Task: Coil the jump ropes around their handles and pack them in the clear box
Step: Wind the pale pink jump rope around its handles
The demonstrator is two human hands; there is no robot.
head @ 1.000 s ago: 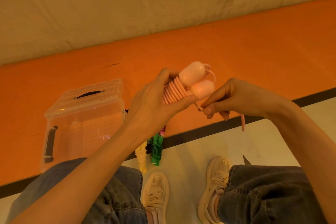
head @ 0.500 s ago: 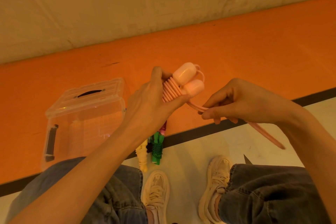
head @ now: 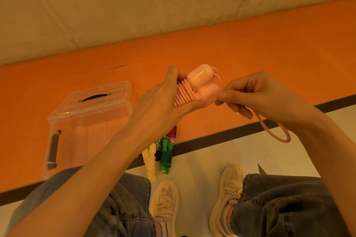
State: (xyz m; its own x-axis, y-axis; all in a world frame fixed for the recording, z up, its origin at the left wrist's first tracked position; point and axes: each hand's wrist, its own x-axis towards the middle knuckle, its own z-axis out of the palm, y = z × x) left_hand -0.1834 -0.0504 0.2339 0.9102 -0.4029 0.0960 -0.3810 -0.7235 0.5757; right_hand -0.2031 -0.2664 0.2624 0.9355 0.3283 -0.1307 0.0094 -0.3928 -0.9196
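Head view: left hand [head: 163, 100] grips the pink plastic jump-rope handles [head: 200, 82], the pair held together, with pink cord coiled round their ribbed shafts; right hand [head: 256, 94] pinches the loose pink cord tail [head: 273, 132] just beside the handle ends, the rest looping down below the wrist; clear plastic lidded box with black handle [head: 86, 121] sits closed on the orange floor mat [head: 269, 44], left of the hands; yellow coiled jump rope [head: 150, 161] and green coiled jump rope [head: 166, 157] lie near the shoes, not yet packed; a dark pink one is partly hidden behind them. Risk: slack in the tail lets the last turns spring loose if the pinch slips; lid must come off first.
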